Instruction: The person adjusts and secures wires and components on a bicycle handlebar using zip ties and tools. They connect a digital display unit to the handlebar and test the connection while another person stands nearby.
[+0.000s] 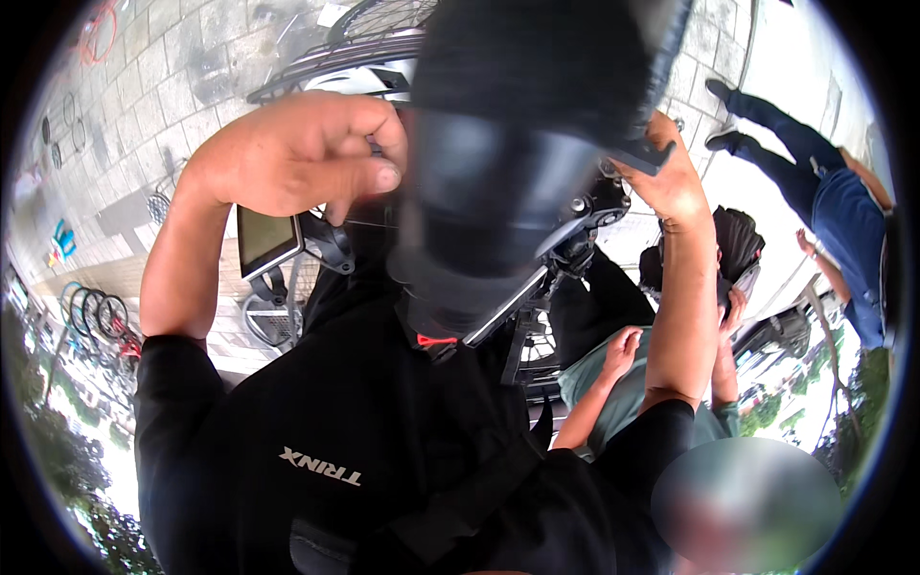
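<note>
A large, blurred black rounded thing [498, 182] fills the middle of the view, close to the camera, and hides much of what lies behind it. Beside its left edge is my left hand [297, 158], fingers curled in and thumb bent toward them; what they hold, if anything, is hidden. Below that hand sits a display unit [267, 238] with a grey-green screen, next to a black bracket [331, 244]. My right hand [668, 177] reaches behind the black thing on its right side, near dark bicycle parts [580, 230]; its fingers are mostly covered.
A spoked wheel [383, 19] lies at the top over grey paving [144, 77]. Close on my right is a person in a green shirt [613, 383]; another in dark blue [848, 211] stands farther right. Several bicycles [101, 316] stand at far left.
</note>
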A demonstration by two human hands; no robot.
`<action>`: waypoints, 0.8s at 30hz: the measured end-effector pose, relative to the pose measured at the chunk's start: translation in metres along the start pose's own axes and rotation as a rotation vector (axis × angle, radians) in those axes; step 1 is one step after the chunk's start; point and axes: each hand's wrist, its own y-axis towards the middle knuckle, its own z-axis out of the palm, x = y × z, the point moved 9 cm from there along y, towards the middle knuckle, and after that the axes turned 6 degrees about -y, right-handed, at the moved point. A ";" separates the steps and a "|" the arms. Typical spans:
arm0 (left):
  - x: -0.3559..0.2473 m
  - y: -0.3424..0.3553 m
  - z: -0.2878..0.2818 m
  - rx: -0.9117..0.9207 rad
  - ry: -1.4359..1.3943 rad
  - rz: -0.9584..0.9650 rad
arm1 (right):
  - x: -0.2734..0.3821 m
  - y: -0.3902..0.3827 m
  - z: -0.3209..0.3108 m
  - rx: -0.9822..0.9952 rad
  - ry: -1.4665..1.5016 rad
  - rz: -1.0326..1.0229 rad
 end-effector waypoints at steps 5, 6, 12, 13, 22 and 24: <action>-0.007 0.012 0.019 -0.074 -0.206 -0.115 | -0.012 -0.008 0.004 -0.139 -0.292 0.137; -0.007 0.011 0.025 -0.077 -0.240 -0.163 | 0.000 -0.010 0.007 -0.169 -0.347 0.168; -0.009 0.025 0.067 0.144 -0.337 -0.149 | 0.004 -0.025 0.013 -0.320 -0.310 -0.113; -0.011 0.030 0.068 0.112 -0.346 -0.124 | 0.000 -0.022 0.013 -0.293 -0.393 -0.051; -0.012 0.037 0.050 -0.048 0.019 -0.393 | -0.012 0.033 0.029 0.089 -0.373 -0.090; -0.004 0.032 0.041 -0.086 0.013 -0.468 | -0.007 0.023 0.022 0.117 -0.481 -0.166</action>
